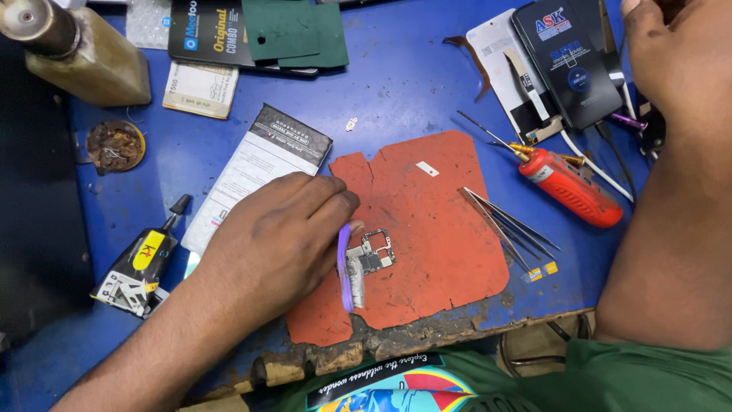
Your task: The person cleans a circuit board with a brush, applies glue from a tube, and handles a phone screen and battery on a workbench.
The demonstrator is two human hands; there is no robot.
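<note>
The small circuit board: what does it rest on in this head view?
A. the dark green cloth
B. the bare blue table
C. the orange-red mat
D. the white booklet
C: the small circuit board lies on the orange-red mat, right beside the purple brush held in the left hand; the white booklet lies apart, on the blue table.

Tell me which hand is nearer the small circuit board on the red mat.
Left. The left hand lies right beside the circuit board, holding a purple brush at its edge. The right hand is far off, at the table's upper right by a black phone.
</note>
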